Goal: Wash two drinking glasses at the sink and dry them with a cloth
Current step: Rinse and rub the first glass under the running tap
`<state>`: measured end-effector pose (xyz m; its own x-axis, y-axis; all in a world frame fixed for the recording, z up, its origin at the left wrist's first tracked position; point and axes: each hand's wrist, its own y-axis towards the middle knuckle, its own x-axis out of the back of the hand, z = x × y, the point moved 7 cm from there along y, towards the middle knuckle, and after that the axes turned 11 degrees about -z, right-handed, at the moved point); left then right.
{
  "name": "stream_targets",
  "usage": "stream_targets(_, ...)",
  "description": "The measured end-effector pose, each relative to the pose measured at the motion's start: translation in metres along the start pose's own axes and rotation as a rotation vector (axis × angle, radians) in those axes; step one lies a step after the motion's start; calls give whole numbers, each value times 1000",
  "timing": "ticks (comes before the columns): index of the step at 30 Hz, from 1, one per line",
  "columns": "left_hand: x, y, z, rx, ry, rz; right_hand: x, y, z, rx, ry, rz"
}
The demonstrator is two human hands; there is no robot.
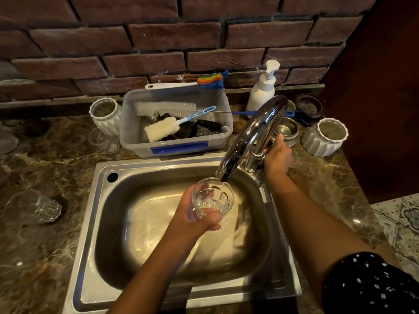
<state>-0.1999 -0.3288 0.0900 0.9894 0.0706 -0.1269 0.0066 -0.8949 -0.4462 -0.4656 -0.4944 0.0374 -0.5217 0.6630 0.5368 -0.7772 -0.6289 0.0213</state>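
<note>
My left hand (pixel 196 217) grips a clear drinking glass (pixel 213 197) over the steel sink (pixel 106 214), its mouth right under the spout of the chrome tap (pixel 251 134). A thin stream of water falls into the glass. My right hand (pixel 277 156) is closed around the tap handle behind the tap's base. A second clear glass (pixel 34 208) lies on its side on the marble counter left of the sink. No cloth is in view.
A plastic tub (pixel 176 141) with brushes stands behind the sink. White ribbed pots (pixel 324 138) (pixel 106 114) flank it, another clear glass (pixel 103 140) lies by the left one. A soap pump bottle (pixel 263 89) and steel bowls (pixel 288 130) stand behind the tap. Brick wall at the back.
</note>
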Motion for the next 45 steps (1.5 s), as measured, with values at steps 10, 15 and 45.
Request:
stream_targets(10,-5,4,3,9,-19,-12,4,-2,4,-21,31,-10)
stream_targets(15,-6,5,4,3,-38,-12,5,-2,2,-32,34,-22)
stream_targets(45,11,-20,11,36,-119,73,91,-215,81,836,-65,902)
